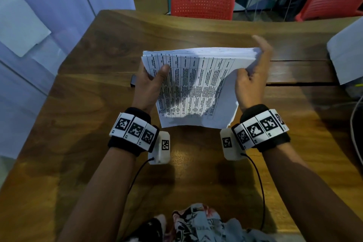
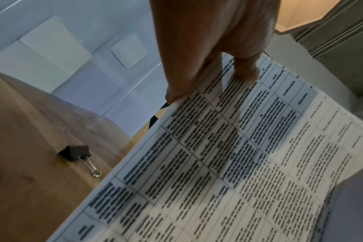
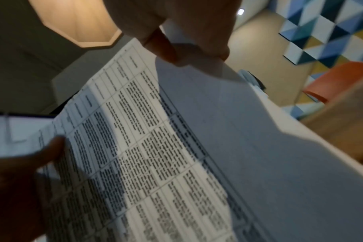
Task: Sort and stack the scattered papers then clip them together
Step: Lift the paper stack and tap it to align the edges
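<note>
— So where's the stack of papers [image 1: 194, 86]?
— Lifted over the table [image 1: 98, 163]; left hand [image 1: 150, 84] pinches its nine-o'clock edge, right hand [image 1: 253, 82] grips the three-o'clock edge.
— Any readable print?
— Tables, text too blurred. Binder clip [image 2: 77, 152] lies at nine o'clock.

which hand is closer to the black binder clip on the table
Left. The left hand grips the paper stack right beside the binder clip; the right hand holds the stack's far side, away from it.

Printed paper stack [image 1: 193, 86] held tilted above the table; black binder clip [image 2: 76, 152] apparently lying loose.
</note>
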Demonstrator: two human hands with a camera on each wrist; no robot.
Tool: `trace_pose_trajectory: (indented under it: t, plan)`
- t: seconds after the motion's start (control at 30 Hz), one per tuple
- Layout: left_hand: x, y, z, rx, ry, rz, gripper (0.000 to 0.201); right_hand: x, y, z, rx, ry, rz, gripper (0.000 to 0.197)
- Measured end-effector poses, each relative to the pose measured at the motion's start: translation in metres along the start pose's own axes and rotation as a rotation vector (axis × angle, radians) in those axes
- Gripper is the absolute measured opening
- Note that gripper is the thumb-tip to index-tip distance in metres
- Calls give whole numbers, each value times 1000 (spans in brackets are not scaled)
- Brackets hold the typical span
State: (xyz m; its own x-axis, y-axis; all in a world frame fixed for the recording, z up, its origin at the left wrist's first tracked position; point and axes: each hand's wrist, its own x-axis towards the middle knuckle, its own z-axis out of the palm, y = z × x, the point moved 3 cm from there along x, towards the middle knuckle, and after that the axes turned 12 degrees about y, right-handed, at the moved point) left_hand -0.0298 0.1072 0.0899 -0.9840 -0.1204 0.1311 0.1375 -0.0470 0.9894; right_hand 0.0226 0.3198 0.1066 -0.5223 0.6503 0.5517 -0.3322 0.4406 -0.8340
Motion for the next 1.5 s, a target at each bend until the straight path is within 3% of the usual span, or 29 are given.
trace_pose_trajectory:
  t: [0.13,0.2,0.33,0.47,0.63,0.8,0.9,1.07,1.13,1.2,1.27,1.37,1.43,1.5]
  plan:
    - [-6,-19,1,95,-17,-81,36,-19,33,3,106,-34,394,60]
    - [-12,-23,3,121,-12,-108,36,-30,51,6,22,-72,469,55]
    - [-9,-20,6,70,9,-98,38,-18,50,3,50,-18,454,49]
    - [-8,-19,4,3,-59,-61,38,-8,51,-9,116,-22,385,48]
    - [-20,-52,12,73,-138,-155,43,-33,80,-12,-72,-63,529,51]
    - [-14,-51,13,25,-113,-117,33,-29,83,-12,-49,20,530,42]
    - [-17,-62,10,74,-109,-108,37,-42,94,-15,-140,-17,518,34]
    - [-12,-62,16,93,-129,-91,37,-26,71,-11,-113,-55,476,59]
    - [-8,-57,20,105,-133,-88,38,4,39,-9,41,-38,407,69]
    - [-5,-55,22,138,-119,-89,39,37,6,-12,60,-87,133,73]
    - [-3,-47,24,162,-120,-54,40,64,-16,-11,-166,-316,-149,74]
    - [0,-35,29,167,-122,-27,36,88,-28,-1,-701,-775,-340,101]
    - [-1,-26,36,172,-133,3,35,96,-32,5,-913,-890,-448,113]
    - [-2,-17,43,181,-168,58,37,101,-33,10,-926,-918,-508,113]
